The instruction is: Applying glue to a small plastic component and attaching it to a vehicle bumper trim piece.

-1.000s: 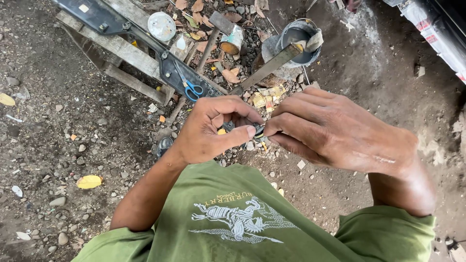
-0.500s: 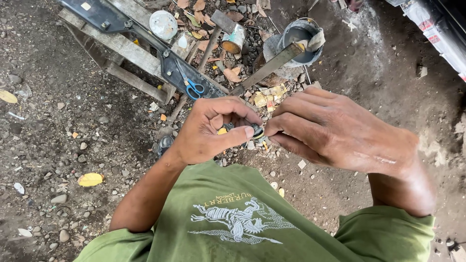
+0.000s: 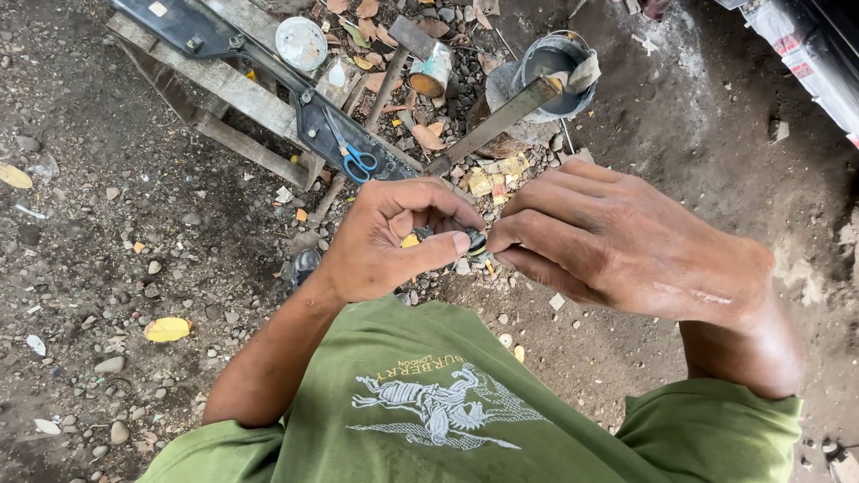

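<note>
My left hand is closed around a small dark round part with a bit of yellow showing, held between thumb and fingers at chest height. My right hand meets it from the right, its fingertips pinching the same small part. Most of the part is hidden by my fingers. Below my hands is my green shirt with a pale printed figure.
On the dirt ground ahead lie a wooden pallet frame with a dark metal bracket, blue-handled scissors, a hammer, a small tin can, a grey bucket, a long flat metal bar, dry leaves and pebbles.
My hands have stayed together on the small part; the fingers shifted only slightly. The view has drifted a little.
</note>
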